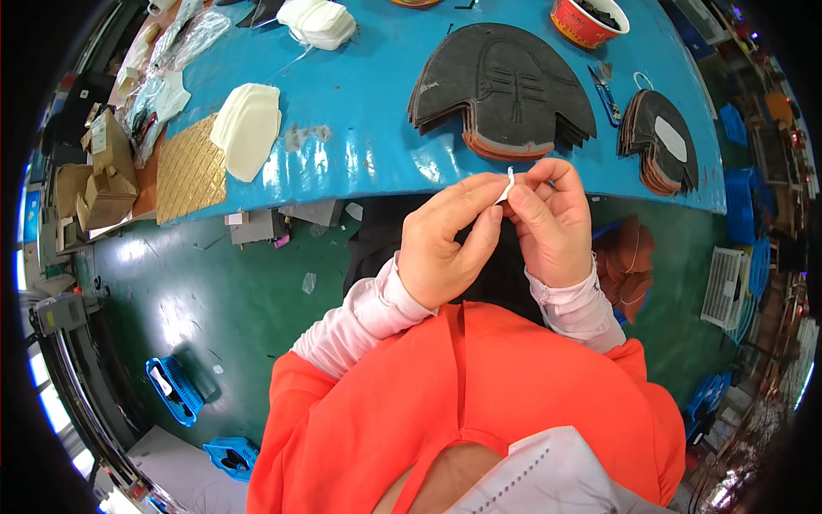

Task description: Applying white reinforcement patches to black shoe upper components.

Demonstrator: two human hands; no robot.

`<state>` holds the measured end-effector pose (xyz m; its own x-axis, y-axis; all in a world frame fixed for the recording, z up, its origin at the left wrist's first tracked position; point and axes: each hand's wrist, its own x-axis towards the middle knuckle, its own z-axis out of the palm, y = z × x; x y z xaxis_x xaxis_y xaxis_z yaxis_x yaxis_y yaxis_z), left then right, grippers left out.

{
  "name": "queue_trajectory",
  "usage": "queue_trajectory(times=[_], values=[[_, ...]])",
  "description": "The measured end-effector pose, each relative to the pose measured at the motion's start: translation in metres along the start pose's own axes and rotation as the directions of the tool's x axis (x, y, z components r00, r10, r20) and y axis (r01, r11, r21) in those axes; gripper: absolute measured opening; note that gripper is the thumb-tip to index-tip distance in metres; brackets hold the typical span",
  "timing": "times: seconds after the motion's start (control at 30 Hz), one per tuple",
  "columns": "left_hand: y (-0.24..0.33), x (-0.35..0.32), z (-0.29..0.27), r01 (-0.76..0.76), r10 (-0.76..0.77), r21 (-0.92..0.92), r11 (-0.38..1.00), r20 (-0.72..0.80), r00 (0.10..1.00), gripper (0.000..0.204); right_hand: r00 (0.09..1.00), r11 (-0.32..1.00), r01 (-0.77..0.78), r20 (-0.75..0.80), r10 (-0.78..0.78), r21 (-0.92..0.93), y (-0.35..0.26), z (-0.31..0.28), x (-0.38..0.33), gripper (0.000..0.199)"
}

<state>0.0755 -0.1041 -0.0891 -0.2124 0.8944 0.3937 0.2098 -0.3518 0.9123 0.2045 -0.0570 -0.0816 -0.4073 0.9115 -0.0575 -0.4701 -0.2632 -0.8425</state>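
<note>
In front of me, just past the table's near edge, both hands meet at a small white strip [509,187], thin and narrow like folded tape or paper. My left hand [449,240] is closed, pinching its lower end between thumb and fingers. Thumb and fingertips of my right hand [555,224] close on the same strip from the other side. Right beyond the hands lies a stack of dark, cap-shaped cut pieces [522,81] with brown edges and a stitched or embossed pattern on top. Blue-handled thread snips [606,98] rest beside this stack.
The blue-covered table [368,111] also bears a smaller stack of dark pieces [644,141], a red-patterned bowl [582,27], cream pads [248,128], a gold quilted sheet [190,171] and a white bundle [317,23]. Blue baskets [175,390] stand on the green floor; cardboard boxes [107,171] are at left.
</note>
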Motion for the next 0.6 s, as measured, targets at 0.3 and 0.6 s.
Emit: queue_trajectory(times=[0.3,0.6], values=[[-0.006,-0.002,0.001,0.12,-0.121,-0.188,0.975,0.007,0.993,0.018,1.0,1.0,0.013,0.019,-0.013,-0.019,0.005,-0.004,-0.001,0.02],[-0.001,-0.003,-0.006,0.427,-0.435,-0.507,0.749,0.11,0.894,0.017,0.995,0.994,0.071,0.077,-0.065,-0.082,0.011,-0.004,-0.002,0.023]])
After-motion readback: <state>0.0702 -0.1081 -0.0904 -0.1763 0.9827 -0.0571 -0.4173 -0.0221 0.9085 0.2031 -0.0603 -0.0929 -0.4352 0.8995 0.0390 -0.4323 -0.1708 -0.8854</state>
